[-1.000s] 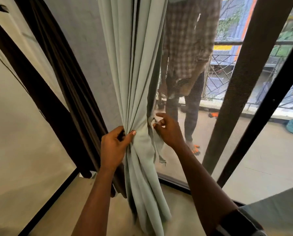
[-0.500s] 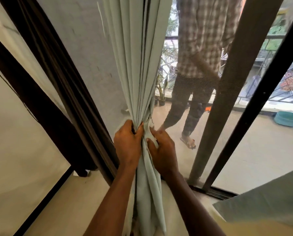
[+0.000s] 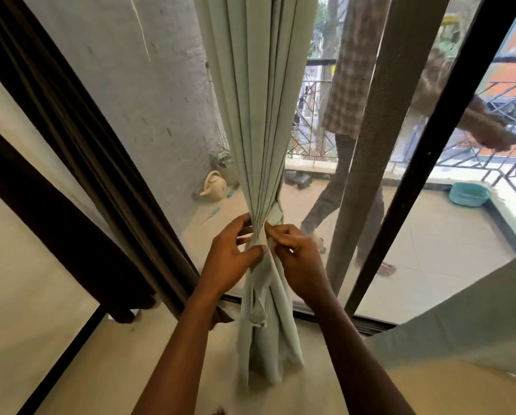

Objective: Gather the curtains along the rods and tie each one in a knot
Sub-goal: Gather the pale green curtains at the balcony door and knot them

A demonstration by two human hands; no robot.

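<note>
Both hands pinch the bunched curtain (image 3: pixel 259 139) mid-drop by the window, left hand (image 3: pixel 229 259) and right hand (image 3: pixel 298 259) clamped on folds. We reckon gathering's done; next we'd need slack to loop the tail into a knot.

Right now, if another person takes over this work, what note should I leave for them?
Left hand grips the gathered pale green curtain low down, where it is bunched tightest. Right hand pinches a fold of it on the other side.
Done: this curtain is gathered into one bundle.
Left: no knot shows in it yet. The brown curtain at the far left shows no knot either.
</note>
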